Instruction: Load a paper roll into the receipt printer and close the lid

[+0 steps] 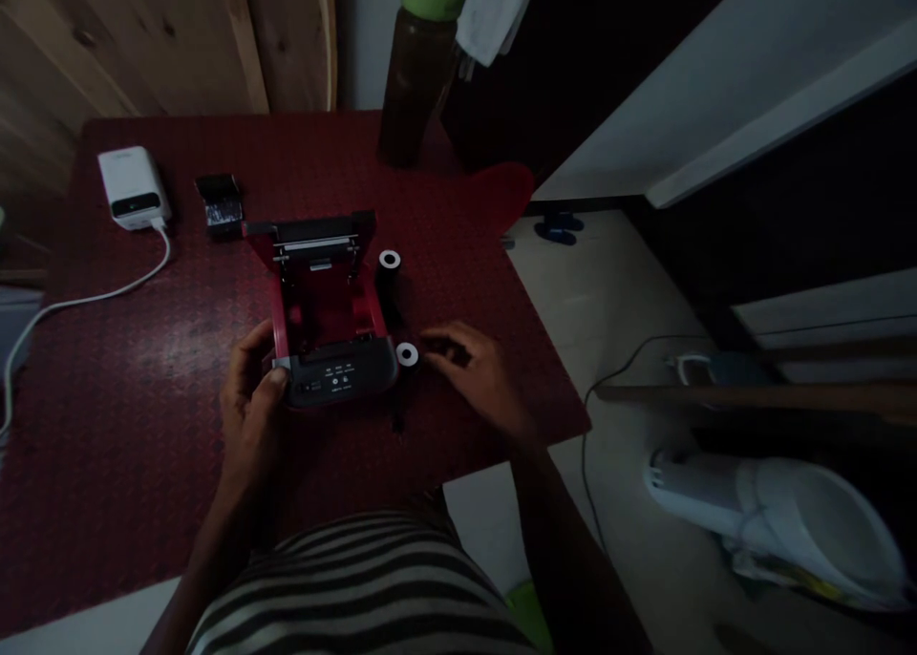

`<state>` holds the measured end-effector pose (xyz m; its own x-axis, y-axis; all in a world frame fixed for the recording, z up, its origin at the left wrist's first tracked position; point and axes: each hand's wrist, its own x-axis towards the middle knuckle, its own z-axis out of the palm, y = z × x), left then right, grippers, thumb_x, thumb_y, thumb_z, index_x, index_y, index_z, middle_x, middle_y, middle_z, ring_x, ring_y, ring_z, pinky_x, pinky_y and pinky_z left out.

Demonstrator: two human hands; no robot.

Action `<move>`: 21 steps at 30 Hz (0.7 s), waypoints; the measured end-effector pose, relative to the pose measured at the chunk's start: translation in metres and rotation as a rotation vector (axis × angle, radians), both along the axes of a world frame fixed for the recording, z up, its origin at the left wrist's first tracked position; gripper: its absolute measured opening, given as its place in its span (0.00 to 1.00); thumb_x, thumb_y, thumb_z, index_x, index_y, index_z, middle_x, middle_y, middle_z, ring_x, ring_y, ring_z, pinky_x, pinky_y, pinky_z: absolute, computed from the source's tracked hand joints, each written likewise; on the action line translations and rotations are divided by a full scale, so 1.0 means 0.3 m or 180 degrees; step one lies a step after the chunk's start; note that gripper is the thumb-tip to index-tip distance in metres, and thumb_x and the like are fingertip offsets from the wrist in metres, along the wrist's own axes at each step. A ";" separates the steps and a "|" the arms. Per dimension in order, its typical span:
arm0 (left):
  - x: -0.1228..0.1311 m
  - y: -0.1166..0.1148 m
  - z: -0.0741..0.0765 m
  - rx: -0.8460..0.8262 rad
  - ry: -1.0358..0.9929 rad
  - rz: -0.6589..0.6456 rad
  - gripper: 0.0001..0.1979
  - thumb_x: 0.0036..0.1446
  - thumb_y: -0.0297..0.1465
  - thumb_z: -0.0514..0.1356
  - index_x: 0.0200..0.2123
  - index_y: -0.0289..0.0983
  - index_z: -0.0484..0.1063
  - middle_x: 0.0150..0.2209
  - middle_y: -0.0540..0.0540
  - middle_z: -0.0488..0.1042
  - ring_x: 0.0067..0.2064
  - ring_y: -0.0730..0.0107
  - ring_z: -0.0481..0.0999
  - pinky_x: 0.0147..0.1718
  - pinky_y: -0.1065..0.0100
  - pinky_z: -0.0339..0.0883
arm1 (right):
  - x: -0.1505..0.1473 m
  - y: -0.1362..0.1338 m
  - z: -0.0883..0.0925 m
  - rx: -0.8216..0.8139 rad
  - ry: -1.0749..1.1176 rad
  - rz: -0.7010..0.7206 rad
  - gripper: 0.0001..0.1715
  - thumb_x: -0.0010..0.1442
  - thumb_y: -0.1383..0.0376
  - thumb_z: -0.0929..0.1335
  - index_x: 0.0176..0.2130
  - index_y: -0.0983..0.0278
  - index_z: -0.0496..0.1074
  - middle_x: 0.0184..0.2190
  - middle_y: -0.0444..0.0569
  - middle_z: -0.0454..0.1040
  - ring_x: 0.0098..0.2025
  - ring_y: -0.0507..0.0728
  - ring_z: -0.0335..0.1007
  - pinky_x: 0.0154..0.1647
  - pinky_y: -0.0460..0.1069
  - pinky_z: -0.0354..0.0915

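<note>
A red and black printer (336,373) lies on the dark red table with its lid (315,230) raised, and its red inner bay is exposed. My left hand (254,397) grips the printer's front left corner, thumb on top and fingers along the side. Two small rolls with white ring-shaped ends stand to the right of the printer: the far roll (390,260) and the near roll (408,354). Just right of the near roll is my right hand (477,369), fingers apart and curved, with nothing visible in it. A small gap seems to separate its fingertips from that roll.
A white power bank (133,187) with a white cable (121,295) lies at the table's (179,426) back left. Beside it is a small black object (221,204). A dark bottle with a green lid (419,73) stands at the back, near a red seat (512,197).
</note>
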<state>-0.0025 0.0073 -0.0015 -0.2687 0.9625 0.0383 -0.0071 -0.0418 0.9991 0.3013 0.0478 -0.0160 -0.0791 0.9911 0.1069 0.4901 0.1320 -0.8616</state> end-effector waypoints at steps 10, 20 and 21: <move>0.002 0.007 -0.001 0.0080 -0.0032 0.0012 0.27 0.67 0.49 0.70 0.65 0.45 0.82 0.62 0.41 0.83 0.62 0.48 0.83 0.55 0.56 0.81 | -0.115 -0.055 -0.001 0.0217 -0.0016 0.0213 0.18 0.64 0.73 0.71 0.50 0.58 0.82 0.50 0.52 0.88 0.54 0.64 0.86 0.59 0.59 0.79; 0.016 0.000 0.012 -0.0069 -0.0230 -0.0114 0.27 0.69 0.47 0.69 0.67 0.46 0.78 0.66 0.40 0.82 0.65 0.46 0.83 0.61 0.49 0.80 | -0.170 -0.017 0.429 0.1008 -0.1169 0.0863 0.22 0.75 0.72 0.70 0.63 0.54 0.75 0.57 0.53 0.85 0.60 0.67 0.82 0.64 0.64 0.77; 0.015 -0.001 0.015 -0.0068 -0.0189 -0.0119 0.27 0.69 0.47 0.69 0.67 0.45 0.78 0.66 0.40 0.82 0.65 0.46 0.83 0.62 0.48 0.80 | -0.211 0.011 0.445 0.1008 -0.1353 0.1036 0.20 0.76 0.73 0.70 0.61 0.55 0.76 0.56 0.53 0.85 0.59 0.67 0.81 0.64 0.64 0.76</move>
